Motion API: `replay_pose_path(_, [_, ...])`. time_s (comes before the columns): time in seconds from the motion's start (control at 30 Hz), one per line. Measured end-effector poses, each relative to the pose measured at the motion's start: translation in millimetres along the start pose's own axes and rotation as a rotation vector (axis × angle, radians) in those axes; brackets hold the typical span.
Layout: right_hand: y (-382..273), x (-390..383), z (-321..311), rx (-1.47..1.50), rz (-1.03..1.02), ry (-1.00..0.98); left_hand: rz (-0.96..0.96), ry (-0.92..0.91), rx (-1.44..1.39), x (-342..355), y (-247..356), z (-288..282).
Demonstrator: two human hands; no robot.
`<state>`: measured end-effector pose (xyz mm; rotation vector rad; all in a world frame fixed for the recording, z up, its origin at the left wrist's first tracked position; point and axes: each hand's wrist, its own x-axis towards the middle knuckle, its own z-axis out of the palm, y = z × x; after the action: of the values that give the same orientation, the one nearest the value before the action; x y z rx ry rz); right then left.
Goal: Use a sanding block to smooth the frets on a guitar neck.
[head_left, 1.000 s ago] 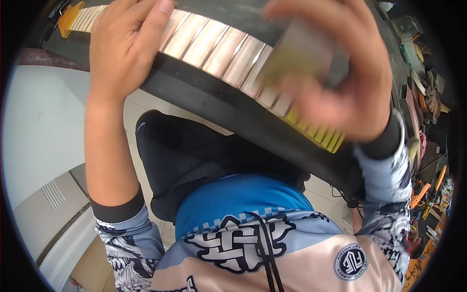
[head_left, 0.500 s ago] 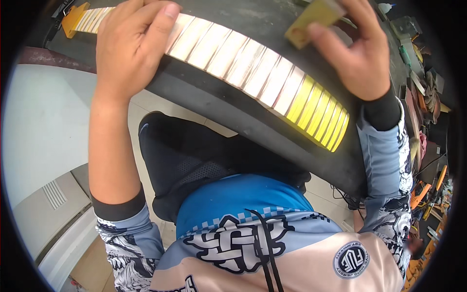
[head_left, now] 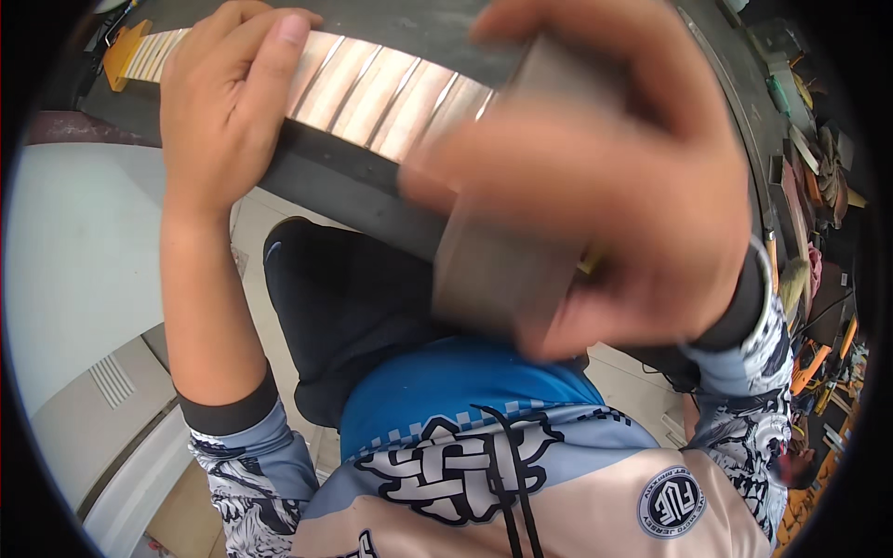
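Note:
A guitar neck [head_left: 377,93] with a pale fretboard and metal frets lies slantwise across a dark bench, its yellow-orange nut end [head_left: 118,58] at the far left. My left hand [head_left: 223,102] is wrapped over the neck near that end, thumb along the near side. Above the neck's right part, my right hand [head_left: 614,177] grips a brown-grey block [head_left: 507,265], which looks like a sanding block. Both are smeared by motion and close to the camera. They cover the right end of the fretboard, so contact between block and frets cannot be told.
The dark bench top [head_left: 419,28] spreads behind the neck. Hand tools with orange handles [head_left: 807,367] and assorted scraps crowd the right side. On the left stands a white panel [head_left: 84,251]. My lap is just below the bench's near edge.
My right hand has swung with the block from the far side towards me and up nearer the camera, now hiding the yellow right end. The neck and left hand have shifted slightly left.

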<state>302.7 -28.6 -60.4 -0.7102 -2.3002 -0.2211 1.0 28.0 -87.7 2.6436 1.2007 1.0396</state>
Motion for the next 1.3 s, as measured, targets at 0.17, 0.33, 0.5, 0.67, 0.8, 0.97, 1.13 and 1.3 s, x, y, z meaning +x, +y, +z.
replay_pose_path(0.17, [-42,20,-23,0.145,0.084,-0.207,0.021,0.006,0.033,-2,-1,0])
replay_pose_path(0.33, [-28,15,-11,0.233,0.272,0.029,0.032,0.006,-0.003,-2,-1,3])
replay_pose_path(0.5, [-7,-6,-10,0.256,0.317,0.029,0.045,0.015,-0.005,0,4,5])
replay_pose_path(0.67, [-4,-8,-19,0.718,0.762,0.238,0.04,0.012,0.034,-4,2,2])
replay_pose_path(0.8, [-6,-4,-25,0.701,0.762,0.172,0.063,0.048,-0.013,0,-1,1])
replay_pose_path(0.97, [-11,-6,-32,0.677,0.822,0.114,0.147,0.106,-0.003,1,1,7])
replay_pose_path(1.13, [-1,-21,-24,0.402,0.471,0.093,0.039,-0.021,0.084,-2,8,3])
replay_pose_path(1.3, [10,-26,-50,0.233,0.271,-0.193,0.207,0.122,0.032,8,5,9])
